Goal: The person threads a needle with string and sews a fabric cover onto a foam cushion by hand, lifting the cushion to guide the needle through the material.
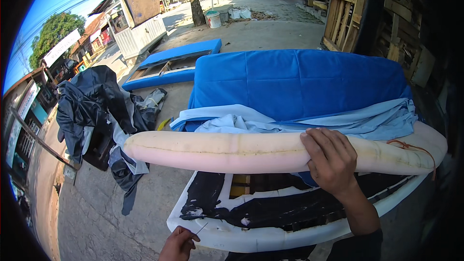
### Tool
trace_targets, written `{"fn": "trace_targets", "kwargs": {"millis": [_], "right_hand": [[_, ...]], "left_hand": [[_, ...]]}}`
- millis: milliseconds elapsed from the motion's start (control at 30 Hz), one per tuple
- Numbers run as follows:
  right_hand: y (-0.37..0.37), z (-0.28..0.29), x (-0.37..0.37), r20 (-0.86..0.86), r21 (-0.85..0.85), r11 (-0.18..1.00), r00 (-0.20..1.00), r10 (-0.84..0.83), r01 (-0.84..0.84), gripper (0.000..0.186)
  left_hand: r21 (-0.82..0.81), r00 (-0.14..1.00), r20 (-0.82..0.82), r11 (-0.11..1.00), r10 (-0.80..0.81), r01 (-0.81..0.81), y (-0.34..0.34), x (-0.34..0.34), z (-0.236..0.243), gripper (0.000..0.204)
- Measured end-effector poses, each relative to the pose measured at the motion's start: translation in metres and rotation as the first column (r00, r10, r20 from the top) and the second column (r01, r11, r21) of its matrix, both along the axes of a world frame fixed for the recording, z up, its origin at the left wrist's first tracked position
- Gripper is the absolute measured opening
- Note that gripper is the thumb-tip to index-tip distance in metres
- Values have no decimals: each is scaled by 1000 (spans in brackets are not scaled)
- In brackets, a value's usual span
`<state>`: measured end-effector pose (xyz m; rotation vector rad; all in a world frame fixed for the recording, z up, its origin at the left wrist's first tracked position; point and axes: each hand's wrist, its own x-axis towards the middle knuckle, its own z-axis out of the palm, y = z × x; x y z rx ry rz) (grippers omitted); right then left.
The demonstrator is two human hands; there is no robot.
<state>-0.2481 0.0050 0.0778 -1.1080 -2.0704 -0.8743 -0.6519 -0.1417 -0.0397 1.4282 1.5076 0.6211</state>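
Note:
My right hand (333, 159) grips the upper edge of a long pale foam roll (232, 151), fingers curled over it. The roll has a seam along its length, and an orange-brown cord (413, 148) is looped around its right end. At the lower edge my left hand (179, 245) is closed in a pinch on a thin, dark needle-like rod (202, 228). Beside that hand lies the white foam rim (261, 240) of a sofa frame, which has torn black cloth (270, 210) over it. Part of the frame is hidden beneath the roll.
A blue upholstered backrest (299, 82) with loose light-blue cloth (241, 121) stands behind the roll. Heaped black cloth (92, 101) lies at the left. Further back are a blue-edged frame (169, 65), a white bucket (213, 20) and a tree trunk (193, 0). Wooden pallets (344, 9) stand at right.

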Motion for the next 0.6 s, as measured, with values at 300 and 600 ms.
{"fn": "trace_targets", "kwargs": {"millis": [300,600], "right_hand": [[3,4,6,-19,7,1000,1000,21,-21,45],[-2,-2,8,-21,4,1000,999,27,-27,44]], "left_hand": [[44,973,-202,993,115,-108,220,161,-153,48],[-8,989,-42,990,140,-141,230,175,-188,28]]}}
